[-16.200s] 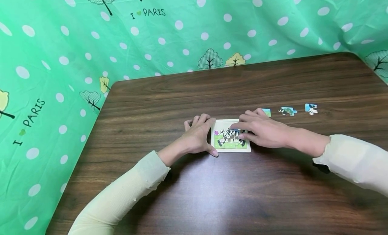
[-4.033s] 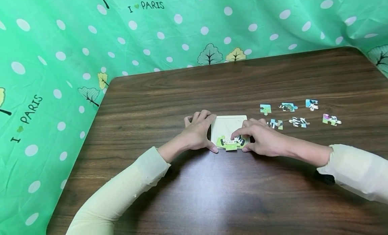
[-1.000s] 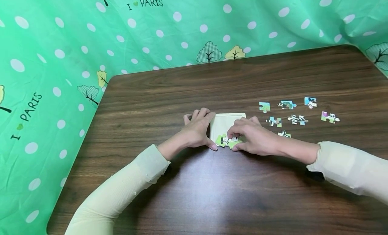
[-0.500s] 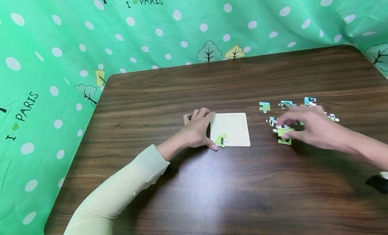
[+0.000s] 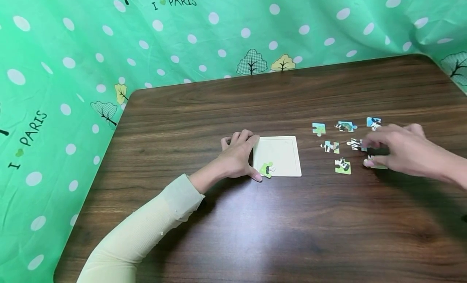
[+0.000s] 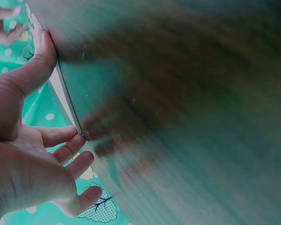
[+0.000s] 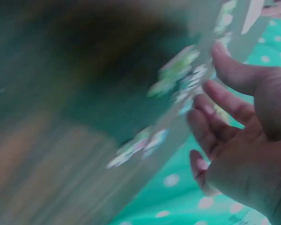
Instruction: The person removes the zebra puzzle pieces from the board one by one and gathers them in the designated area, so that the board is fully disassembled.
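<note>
My left hand (image 5: 238, 157) holds the shallow cream puzzle tray (image 5: 282, 153) by its left side. Its thumb is at the near left corner and its fingers are at the far left corner. One green jigsaw piece with a zebra hoof (image 5: 266, 170) lies tilted in the tray's near left corner. My right hand (image 5: 408, 149) is over the loose pieces on the right, thumb and fingers apart. Just under its thumb lies a green-edged jigsaw piece (image 5: 380, 166), partly covered by the hand. In the right wrist view that green piece (image 7: 175, 70) is on the table, apart from the fingertips.
Several other zebra jigsaw pieces lie in rows right of the tray, among them a hoof piece (image 5: 343, 166), a striped piece (image 5: 354, 144) and a blue-green piece (image 5: 319, 129). The dark wood table (image 5: 204, 108) meets a green dotted curtain (image 5: 204, 31) behind and at left.
The right hand has carried a green jigsaw piece from the tray to the right and let go of it beside the hoof piece. Earlier the tray held several pieces. The left hand keeps its place.
</note>
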{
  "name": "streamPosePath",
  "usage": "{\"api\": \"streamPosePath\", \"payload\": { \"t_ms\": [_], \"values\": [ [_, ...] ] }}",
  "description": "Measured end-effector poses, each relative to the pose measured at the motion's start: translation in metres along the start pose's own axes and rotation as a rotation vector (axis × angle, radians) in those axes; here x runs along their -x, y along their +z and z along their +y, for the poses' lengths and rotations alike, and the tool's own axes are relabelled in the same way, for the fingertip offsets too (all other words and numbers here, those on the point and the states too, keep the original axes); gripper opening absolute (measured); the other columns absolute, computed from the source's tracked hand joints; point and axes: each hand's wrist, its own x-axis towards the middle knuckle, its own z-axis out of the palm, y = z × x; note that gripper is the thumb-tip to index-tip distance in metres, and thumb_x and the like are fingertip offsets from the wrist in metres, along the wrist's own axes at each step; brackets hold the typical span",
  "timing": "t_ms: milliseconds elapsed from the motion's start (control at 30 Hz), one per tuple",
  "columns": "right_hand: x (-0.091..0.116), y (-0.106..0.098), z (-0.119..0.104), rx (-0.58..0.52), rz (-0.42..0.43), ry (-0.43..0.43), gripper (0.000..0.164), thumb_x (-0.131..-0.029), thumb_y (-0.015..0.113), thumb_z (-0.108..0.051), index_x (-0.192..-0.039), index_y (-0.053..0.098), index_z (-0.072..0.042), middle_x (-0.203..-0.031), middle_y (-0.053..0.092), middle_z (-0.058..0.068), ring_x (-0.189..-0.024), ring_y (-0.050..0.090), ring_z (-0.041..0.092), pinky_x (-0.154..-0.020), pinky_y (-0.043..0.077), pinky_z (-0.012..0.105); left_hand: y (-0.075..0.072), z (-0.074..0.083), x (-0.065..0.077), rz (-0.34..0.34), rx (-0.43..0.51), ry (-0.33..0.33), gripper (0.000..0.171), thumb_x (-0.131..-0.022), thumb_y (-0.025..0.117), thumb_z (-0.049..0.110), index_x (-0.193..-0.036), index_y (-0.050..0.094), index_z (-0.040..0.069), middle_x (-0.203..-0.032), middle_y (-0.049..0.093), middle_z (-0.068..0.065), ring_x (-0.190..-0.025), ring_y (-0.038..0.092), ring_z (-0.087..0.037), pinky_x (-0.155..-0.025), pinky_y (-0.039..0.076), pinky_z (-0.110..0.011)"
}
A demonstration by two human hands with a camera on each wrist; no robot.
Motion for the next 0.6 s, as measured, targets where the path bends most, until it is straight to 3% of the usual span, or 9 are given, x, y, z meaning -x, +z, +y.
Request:
{"api": "streamPosePath", "payload": {
  "t_ms": [133, 267, 433, 600],
  "values": [
    [-0.027, 0.004, -0.043, -0.147, 0.119, -0.132, 0.037, -0.067, 0.087, -0.016, -0.099, 0.070, -0.014, -0.090, 0.065, -0.004, -0.088, 0.056, 0.022, -0.077, 0.024, 0.046, 0.000, 0.000, 0.000, -0.001, -0.007, -0.004, 0.104, -0.052, 0.089, 0.050, -0.140, 0.041, 0.019, -0.140, 0.036, -0.001, -0.126, 0.031, -0.023, -0.102, 0.018, -0.052],
    [-0.052, 0.021, -0.092, -0.254, 0.069, -0.261, 0.042, -0.072, 0.084, -0.018, -0.110, 0.069, -0.009, -0.096, 0.063, -0.002, -0.092, 0.053, 0.019, -0.082, 0.026, 0.044, 0.001, 0.001, -0.001, -0.008, -0.013, -0.010, 0.106, -0.053, 0.089, 0.050, -0.142, 0.040, 0.019, -0.140, 0.035, 0.000, -0.126, 0.030, -0.022, -0.102, 0.018, -0.051],
    [-0.071, 0.041, -0.137, -0.211, -0.022, -0.391, 0.049, -0.072, 0.083, -0.032, -0.113, 0.068, -0.010, -0.093, 0.057, -0.001, -0.086, 0.046, 0.015, -0.078, 0.027, 0.036, 0.000, 0.002, -0.002, -0.018, -0.028, -0.022, 0.113, -0.053, 0.087, 0.052, -0.147, 0.035, 0.016, -0.142, 0.034, 0.000, -0.127, 0.030, -0.022, -0.102, 0.018, -0.051],
    [-0.078, 0.054, -0.153, -0.125, -0.001, -0.467, 0.043, -0.072, 0.082, -0.036, -0.106, 0.069, -0.012, -0.088, 0.052, -0.003, -0.082, 0.045, 0.015, -0.077, 0.029, 0.037, -0.001, 0.001, -0.002, -0.019, -0.036, -0.028, 0.114, -0.054, 0.087, 0.053, -0.148, 0.034, 0.015, -0.144, 0.033, -0.001, -0.128, 0.030, -0.022, -0.103, 0.018, -0.050]
  ]
}}
